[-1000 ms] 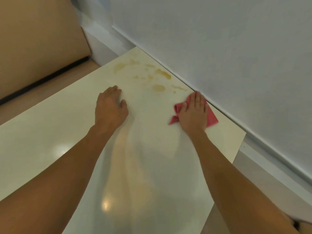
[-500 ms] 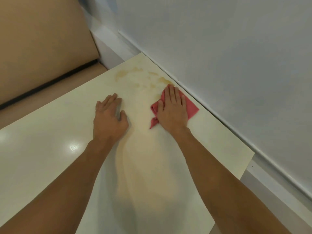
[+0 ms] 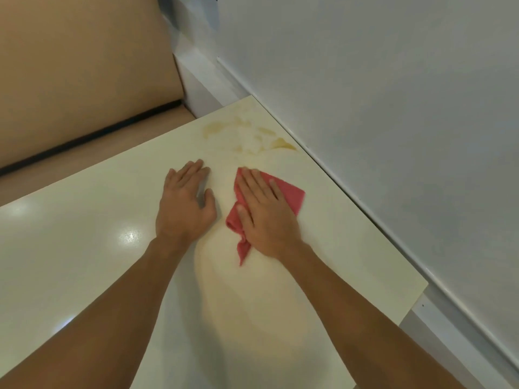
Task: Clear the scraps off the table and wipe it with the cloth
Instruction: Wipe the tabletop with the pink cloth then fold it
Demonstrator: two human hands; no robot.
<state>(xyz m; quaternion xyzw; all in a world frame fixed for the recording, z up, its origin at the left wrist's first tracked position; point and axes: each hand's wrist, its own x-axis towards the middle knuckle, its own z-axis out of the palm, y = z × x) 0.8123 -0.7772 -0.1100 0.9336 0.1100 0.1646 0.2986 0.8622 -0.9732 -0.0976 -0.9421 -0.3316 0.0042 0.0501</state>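
A glossy cream table [image 3: 84, 248] fills the middle of the head view. My right hand [image 3: 264, 214] presses flat, fingers straight, on a red cloth [image 3: 289, 192] lying on the table. Part of the cloth sticks out to the right of my fingers and a crumpled tail trails toward my wrist. My left hand [image 3: 185, 203] rests flat on the bare table just left of the cloth, holding nothing. Yellowish-brown smears [image 3: 280, 143] mark the far corner of the table, beyond both hands.
A grey wall [image 3: 393, 108] runs along the table's right edge. A tan padded bench [image 3: 70, 66] with a dark seam stands behind the table's far left edge. The table's near right corner ends at about [image 3: 421, 287].
My right hand has slid the cloth leftward and toward me, from the wall edge across the stains to beside my left hand. Some stains are smeared or gone. My left hand stayed put.
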